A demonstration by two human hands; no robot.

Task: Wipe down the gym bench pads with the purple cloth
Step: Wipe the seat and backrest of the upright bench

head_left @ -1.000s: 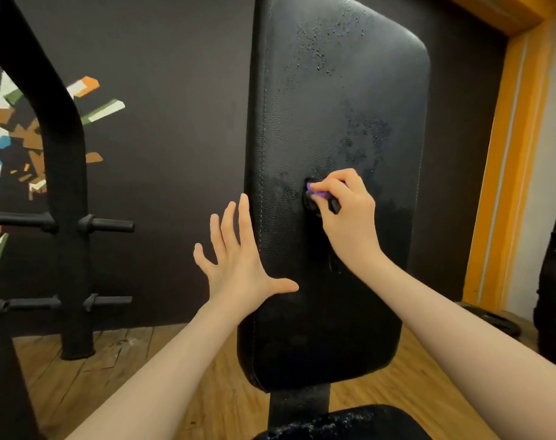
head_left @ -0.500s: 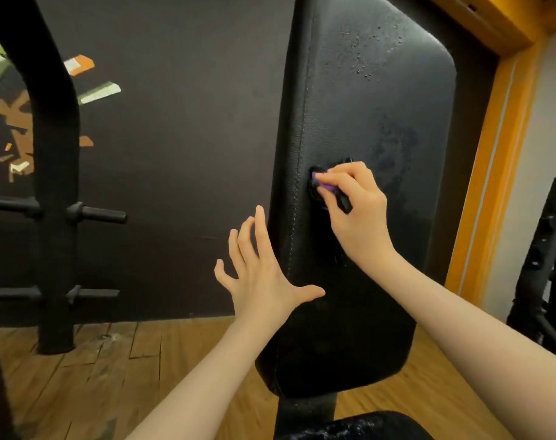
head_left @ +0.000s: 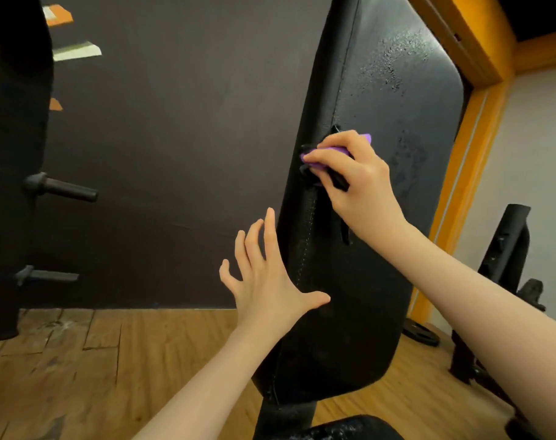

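The black upright back pad [head_left: 394, 217] of the gym bench fills the middle and right of the head view, with wet droplets near its top. My right hand [head_left: 353, 182] grips the bunched purple cloth [head_left: 330, 152] and presses it against the pad's left edge at mid height. Only small purple parts of the cloth show between the fingers. My left hand [head_left: 267, 281] has its fingers spread, with the thumb and palm touching the pad's left edge lower down. A bit of the black seat pad [head_left: 349, 428] shows at the bottom.
A black weight rack post [head_left: 13, 154] with pegs [head_left: 64, 188] stands at the left on the wooden floor [head_left: 80, 369]. A dark wall lies behind. An orange door frame [head_left: 467, 160] and more black equipment [head_left: 505, 268] are at the right.
My right hand has slid the cloth leftward across the pad to its left edge. The view has shifted, so the pad appears further right. My left hand stays spread by the pad's edge.
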